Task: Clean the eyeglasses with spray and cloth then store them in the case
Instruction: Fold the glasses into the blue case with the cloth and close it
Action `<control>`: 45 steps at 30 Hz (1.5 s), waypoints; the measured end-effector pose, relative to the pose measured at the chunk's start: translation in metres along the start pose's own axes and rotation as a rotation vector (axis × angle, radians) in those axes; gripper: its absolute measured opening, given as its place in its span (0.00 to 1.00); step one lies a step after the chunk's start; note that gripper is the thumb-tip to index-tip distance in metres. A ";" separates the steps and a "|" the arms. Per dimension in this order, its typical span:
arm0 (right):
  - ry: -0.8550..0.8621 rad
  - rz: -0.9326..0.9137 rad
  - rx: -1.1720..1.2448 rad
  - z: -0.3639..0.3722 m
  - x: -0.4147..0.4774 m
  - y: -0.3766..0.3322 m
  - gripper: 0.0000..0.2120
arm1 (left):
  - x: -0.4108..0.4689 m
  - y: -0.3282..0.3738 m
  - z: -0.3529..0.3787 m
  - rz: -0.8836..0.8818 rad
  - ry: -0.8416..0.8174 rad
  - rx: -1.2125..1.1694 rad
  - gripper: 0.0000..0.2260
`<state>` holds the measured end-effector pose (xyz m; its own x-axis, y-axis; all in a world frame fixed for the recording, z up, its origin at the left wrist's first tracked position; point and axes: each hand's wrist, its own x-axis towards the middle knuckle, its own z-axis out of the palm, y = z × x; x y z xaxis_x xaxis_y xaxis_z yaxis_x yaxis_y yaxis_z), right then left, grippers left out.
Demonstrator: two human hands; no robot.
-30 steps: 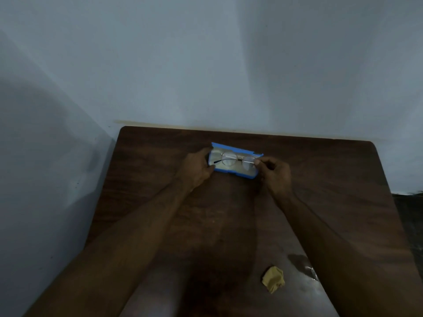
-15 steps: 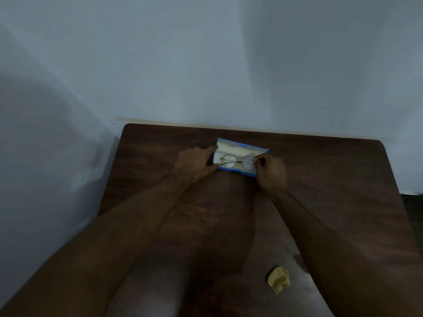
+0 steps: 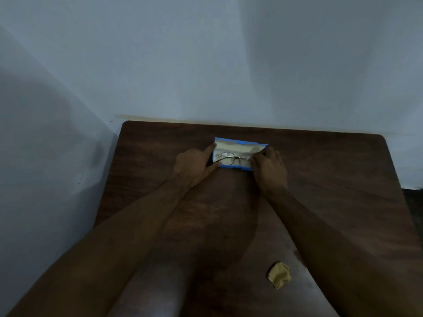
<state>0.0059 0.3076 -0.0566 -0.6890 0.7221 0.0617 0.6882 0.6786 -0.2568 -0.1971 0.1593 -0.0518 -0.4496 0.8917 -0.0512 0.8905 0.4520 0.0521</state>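
An open blue case (image 3: pixel 238 143) with a pale lining lies near the table's far edge. The round wire-rimmed eyeglasses (image 3: pixel 229 157) lie inside it, folded. My left hand (image 3: pixel 194 165) is at the case's left end, index finger along its upper corner and thumb at its lower corner. My right hand (image 3: pixel 269 170) covers the case's right end, and its fingertips pinch the right side of the eyeglasses. The right lens is partly hidden by those fingers. A crumpled yellow cloth (image 3: pixel 279 274) lies near the front right of the table. No spray bottle is in sight.
The dark wooden table (image 3: pixel 332 179) stands in a corner, with pale walls along its far and left edges. A dark floor strip (image 3: pixel 414 197) shows past its right edge. My forearms cross the middle of the table.
The eyeglasses have sunk from above the case down into it. My left fingers have spread along the case's left end. My right hand stays on the frame's right side.
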 end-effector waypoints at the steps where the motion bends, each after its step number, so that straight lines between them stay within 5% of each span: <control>1: 0.015 -0.006 0.013 0.001 -0.001 0.001 0.08 | -0.001 0.001 -0.001 -0.003 0.001 0.012 0.33; 27: 0.052 0.028 0.183 -0.026 -0.041 0.004 0.16 | -0.037 0.006 0.012 -0.078 0.118 -0.287 0.37; 39: 0.010 0.108 0.358 -0.037 -0.169 0.005 0.13 | -0.168 0.117 0.011 -0.032 0.081 -0.617 0.21; 45: -0.043 0.225 0.337 -0.037 -0.235 0.019 0.15 | -0.211 0.177 0.028 -0.016 -0.153 -0.739 0.14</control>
<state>0.1898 0.1555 -0.0399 -0.5432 0.8366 -0.0709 0.7151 0.4167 -0.5613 0.0572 0.0500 -0.0598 -0.3995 0.8962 -0.1930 0.5813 0.4104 0.7026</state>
